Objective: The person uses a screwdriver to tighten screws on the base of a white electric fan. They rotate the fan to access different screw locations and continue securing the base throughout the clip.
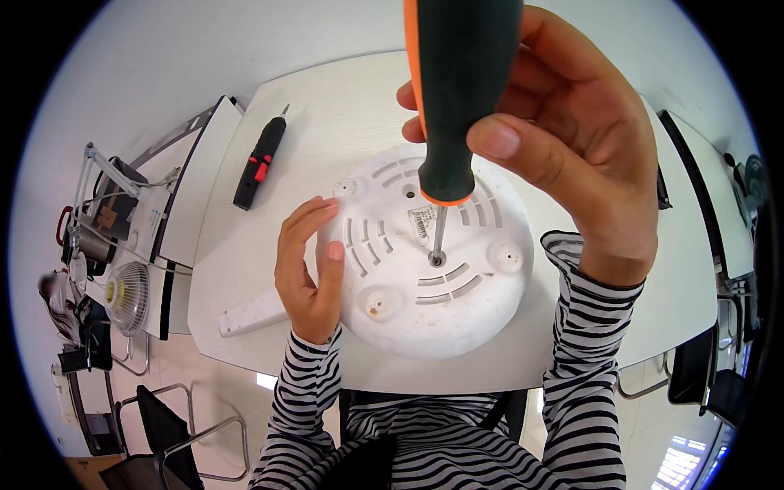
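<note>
A round white plastic appliance base (392, 327) lies upside down on the table, showing vent slots, small round feet and a worn label. From its left side a white handle (255, 315) sticks out. My right hand (584, 139) grips a screwdriver (461, 90) with a dark green and orange handle, held upright. Its metal tip stands in a recessed hole near the middle of the base. My left hand (310, 273) rests at the base's left edge, fingers apart and curved along the rim, holding nothing else.
A black electric screwdriver (261, 162) with red buttons lies at the table's far left. Further left are a side desk with a lamp arm (94, 163), a small fan (126, 298) and black chairs (167, 433). More chairs (694, 367) stand at the right.
</note>
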`<state>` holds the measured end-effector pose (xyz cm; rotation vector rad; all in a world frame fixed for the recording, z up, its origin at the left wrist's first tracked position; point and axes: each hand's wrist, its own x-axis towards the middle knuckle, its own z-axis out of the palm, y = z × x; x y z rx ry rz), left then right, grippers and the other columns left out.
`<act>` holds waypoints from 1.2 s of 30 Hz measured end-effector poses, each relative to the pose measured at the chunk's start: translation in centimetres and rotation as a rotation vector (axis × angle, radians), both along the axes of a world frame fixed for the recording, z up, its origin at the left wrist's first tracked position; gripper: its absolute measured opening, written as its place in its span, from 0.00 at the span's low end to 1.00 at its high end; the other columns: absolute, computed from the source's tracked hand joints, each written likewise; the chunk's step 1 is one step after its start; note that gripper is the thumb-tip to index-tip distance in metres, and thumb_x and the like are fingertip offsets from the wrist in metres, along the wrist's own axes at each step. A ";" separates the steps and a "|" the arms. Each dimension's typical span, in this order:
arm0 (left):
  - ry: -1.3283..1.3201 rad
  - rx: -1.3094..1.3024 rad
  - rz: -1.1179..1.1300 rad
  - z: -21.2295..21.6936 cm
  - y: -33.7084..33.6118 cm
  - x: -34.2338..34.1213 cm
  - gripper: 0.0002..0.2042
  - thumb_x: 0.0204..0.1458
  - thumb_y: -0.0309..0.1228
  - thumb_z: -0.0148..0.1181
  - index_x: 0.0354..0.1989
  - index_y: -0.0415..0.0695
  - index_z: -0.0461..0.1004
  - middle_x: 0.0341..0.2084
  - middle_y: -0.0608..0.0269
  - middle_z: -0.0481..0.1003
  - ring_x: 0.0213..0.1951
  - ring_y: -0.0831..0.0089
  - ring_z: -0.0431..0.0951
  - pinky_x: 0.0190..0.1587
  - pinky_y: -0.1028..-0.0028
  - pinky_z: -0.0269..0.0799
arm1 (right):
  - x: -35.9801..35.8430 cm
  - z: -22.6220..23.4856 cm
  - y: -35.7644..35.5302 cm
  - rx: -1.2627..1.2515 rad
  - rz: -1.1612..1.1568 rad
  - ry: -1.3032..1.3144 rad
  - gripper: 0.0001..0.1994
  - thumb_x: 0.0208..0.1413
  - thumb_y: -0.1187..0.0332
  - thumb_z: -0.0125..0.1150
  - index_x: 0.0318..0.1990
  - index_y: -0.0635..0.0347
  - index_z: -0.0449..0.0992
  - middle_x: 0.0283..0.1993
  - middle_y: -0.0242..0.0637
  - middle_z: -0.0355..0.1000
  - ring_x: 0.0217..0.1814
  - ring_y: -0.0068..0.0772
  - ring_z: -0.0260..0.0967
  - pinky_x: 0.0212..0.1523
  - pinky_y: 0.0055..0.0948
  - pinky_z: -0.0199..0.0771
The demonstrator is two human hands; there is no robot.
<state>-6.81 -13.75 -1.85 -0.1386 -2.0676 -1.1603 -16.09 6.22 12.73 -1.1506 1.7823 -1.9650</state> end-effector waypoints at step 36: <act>-0.021 0.121 0.076 -1.6 -0.4 0.7 0.14 0.51 0.27 0.48 0.45 0.36 0.68 0.44 0.54 0.69 0.51 0.62 0.65 0.52 0.69 0.58 | -1.1 -1.4 -0.3 -0.116 0.039 0.083 0.23 0.42 0.79 0.63 0.49 0.69 0.63 0.39 0.46 0.71 0.41 0.34 0.72 0.47 0.37 0.73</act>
